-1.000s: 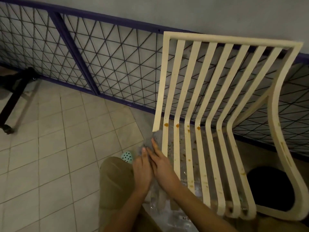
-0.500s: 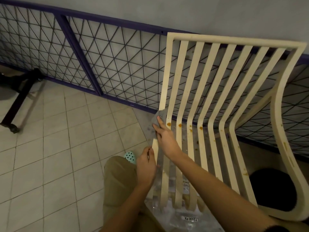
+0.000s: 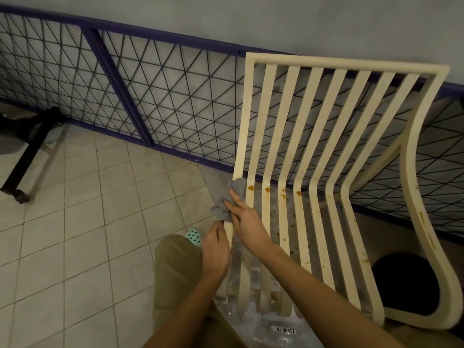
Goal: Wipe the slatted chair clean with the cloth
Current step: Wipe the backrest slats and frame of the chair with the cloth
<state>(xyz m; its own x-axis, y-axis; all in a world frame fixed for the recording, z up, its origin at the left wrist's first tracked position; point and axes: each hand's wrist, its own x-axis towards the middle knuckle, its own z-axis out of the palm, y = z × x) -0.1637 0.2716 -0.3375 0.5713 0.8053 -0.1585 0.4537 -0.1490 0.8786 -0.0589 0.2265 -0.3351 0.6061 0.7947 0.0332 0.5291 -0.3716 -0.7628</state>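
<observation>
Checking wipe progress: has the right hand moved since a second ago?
Yes. The right hand slid the grey cloth up the leftmost slat toward the orange stains at the bend.

Dim, warm indoor light; wide-angle view, sharp mid-frame

Light soft and even. Wall (image 3: 301, 21) grey and flat; tiled floor (image 3: 75, 222) mid-toned, faint shadow beside the black stand (image 3: 30, 156). Railing (image 3: 125, 30) bows toward the left edge: lens distortion. Plastic sheet (image 3: 263, 330) at bottom slightly soft, with weak sheen; the dark patch under the chair (image 3: 351, 63) shows no detail
</observation>
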